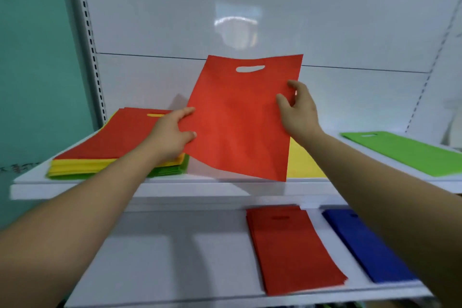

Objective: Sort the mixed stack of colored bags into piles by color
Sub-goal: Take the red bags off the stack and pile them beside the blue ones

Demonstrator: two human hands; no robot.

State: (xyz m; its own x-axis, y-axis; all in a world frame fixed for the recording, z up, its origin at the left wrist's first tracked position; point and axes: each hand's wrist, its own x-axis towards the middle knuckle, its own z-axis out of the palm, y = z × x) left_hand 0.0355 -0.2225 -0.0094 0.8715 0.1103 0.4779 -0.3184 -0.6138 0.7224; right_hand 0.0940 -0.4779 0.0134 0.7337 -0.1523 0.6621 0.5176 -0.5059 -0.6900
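The flat red non-woven bag with the cut-out handle is held upright in the air between both hands. The left grip pinches its left edge about halfway up, and the right grip is curled round its right edge a little higher, thumb on the near face; neither holds anything else. The handle slot stands above both grips, and the lower corner hangs below them, just over the front lip of the white upper shelf. Going by colour, this bag belongs on the red pile of bags, which lies on the white lower shelf well below the right grip, just beside the blue pile. To do it well, bring the bag down flat with both grips drawing it lightly taut so the limp fabric does not fold, square its edges and handle end to the pile, then release both sides together. The mixed stack of red, yellow and green bags lies under the left grip. The yellow pile sits behind the held bag, and the green pile lies out beyond the right grip.
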